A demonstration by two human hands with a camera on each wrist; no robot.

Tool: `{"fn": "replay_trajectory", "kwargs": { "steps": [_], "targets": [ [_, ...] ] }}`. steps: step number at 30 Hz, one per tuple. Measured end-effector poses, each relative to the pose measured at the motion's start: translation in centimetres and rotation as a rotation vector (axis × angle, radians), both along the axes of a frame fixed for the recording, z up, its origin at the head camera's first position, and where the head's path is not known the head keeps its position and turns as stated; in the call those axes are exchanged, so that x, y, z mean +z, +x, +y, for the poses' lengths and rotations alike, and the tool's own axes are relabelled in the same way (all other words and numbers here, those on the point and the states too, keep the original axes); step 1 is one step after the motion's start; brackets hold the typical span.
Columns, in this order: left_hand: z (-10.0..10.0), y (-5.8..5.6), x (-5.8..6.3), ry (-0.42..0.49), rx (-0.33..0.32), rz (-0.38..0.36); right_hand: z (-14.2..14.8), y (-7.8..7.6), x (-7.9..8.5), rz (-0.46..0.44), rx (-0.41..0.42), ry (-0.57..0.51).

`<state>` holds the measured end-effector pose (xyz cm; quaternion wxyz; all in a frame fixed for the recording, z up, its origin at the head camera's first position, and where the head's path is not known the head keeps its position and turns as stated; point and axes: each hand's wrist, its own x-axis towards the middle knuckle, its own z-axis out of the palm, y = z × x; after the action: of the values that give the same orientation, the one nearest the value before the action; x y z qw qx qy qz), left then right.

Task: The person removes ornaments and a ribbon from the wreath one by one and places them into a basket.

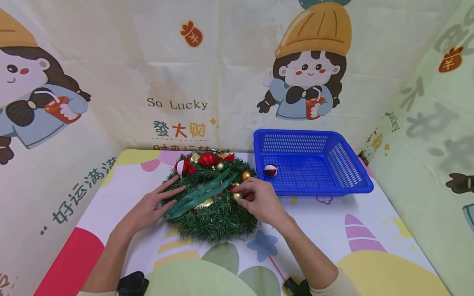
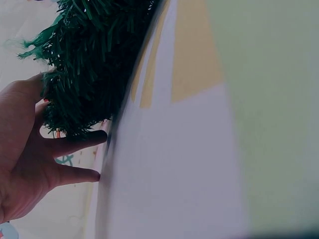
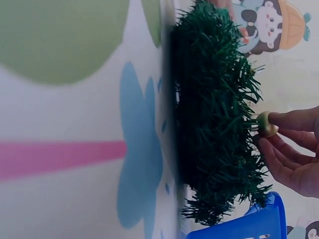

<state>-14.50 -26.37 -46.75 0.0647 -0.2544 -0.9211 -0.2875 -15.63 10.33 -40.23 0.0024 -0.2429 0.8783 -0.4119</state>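
Note:
A green tinsel wreath [image 1: 222, 220] lies on the table, with a loose green ribbon [image 1: 196, 199] across its middle. My left hand [image 1: 149, 207] rests at the wreath's left side, fingers spread and fairly straight; in the left wrist view two fingertips [image 2: 97, 175] reach the tabletop beside it. On the right side of the wreath, my right hand [image 1: 263, 200] pinches a small gold bauble [image 3: 267, 124] between thumb and fingers. Around the top sit a red bauble [image 1: 207, 159], a red-and-white ball [image 1: 182, 167], bows and another gold bauble [image 1: 246, 175].
A blue plastic basket [image 1: 314, 191] stands behind and to the right of the wreath. One red-and-white ball [image 1: 270, 169] lies in its left part. Printed cloth walls [image 1: 229, 82] enclose the table at the back and sides.

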Motion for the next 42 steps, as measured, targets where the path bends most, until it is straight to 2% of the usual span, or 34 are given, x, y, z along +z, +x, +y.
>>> {"fn": "replay_trajectory", "kwargs": {
  "steps": [11,25,36,42],
  "targets": [
    [0.2,0.2,0.1,-0.009,0.004,0.016,0.9,-0.7,0.8,0.025,-0.033,-0.067],
    [0.3,0.4,0.6,-0.038,-0.008,0.077,3.0,-1.5,2.1,0.024,-0.12,-0.077],
    [-0.3,0.5,0.8,-0.04,0.004,0.016,5.0,-2.1,2.7,0.027,-0.172,-0.107],
    [-0.5,0.5,0.7,-0.021,0.006,-0.039,5.8,-2.6,2.7,0.02,-0.224,-0.087]
  ]
}}
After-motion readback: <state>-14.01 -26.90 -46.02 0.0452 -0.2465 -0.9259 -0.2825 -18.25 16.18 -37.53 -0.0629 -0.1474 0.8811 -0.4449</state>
